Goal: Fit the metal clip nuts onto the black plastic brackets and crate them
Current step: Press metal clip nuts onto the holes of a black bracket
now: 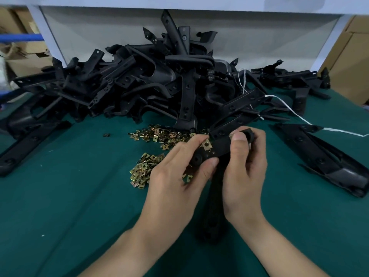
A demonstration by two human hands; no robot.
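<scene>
Both hands hold one black plastic bracket (220, 145) above the green table (79, 196). My left hand (177, 170) grips the bracket's left end, its fingertips at a brass clip nut (206, 145) sitting on the bracket's edge. My right hand (246, 164) grips the bracket's right end, thumb on top. The bracket's long arm (213, 206) hangs down between my wrists. Another clip nut (187, 178) peeks out under my left hand; whether the hand holds it I cannot tell.
Several loose clip nuts lie in a near pile (142, 169) and a far pile (159, 135). A big heap of black brackets (149, 80) fills the back of the table. One bracket (327, 160) lies at right, another (26, 150) at left. A white string (289, 108) trails right.
</scene>
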